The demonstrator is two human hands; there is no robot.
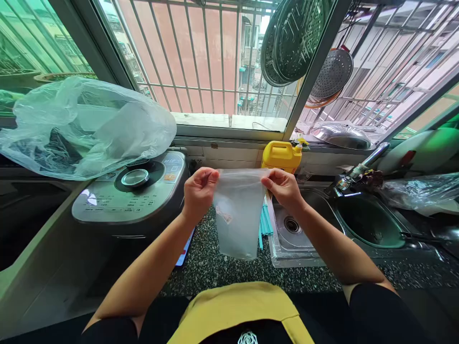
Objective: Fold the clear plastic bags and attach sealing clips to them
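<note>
Silver-green cooker lid panel (pixel 107 203) at left, partly hidden under clear plastic (pixel 89 126), contents hard to make out; we see left hand (pixel 199 193) pinching the top left corner of a translucent bag (pixel 238 220), label unreadable; bag hangs upright over speckled counter (pixel 211 274), bottom toward us; right hand (pixel 284 188) pinches its top right corner; teal strips (pixel 265 222) partly hidden behind bag; yellow jug (pixel 281 156) beyond, lower part hidden; right forearm covers some of sink (pixel 283 241).

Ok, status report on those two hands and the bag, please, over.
Left hand and right hand pinching top corners of frosted plastic bag. Bag hanging over speckled counter. Teal strips close on its right, sink beyond.
</note>
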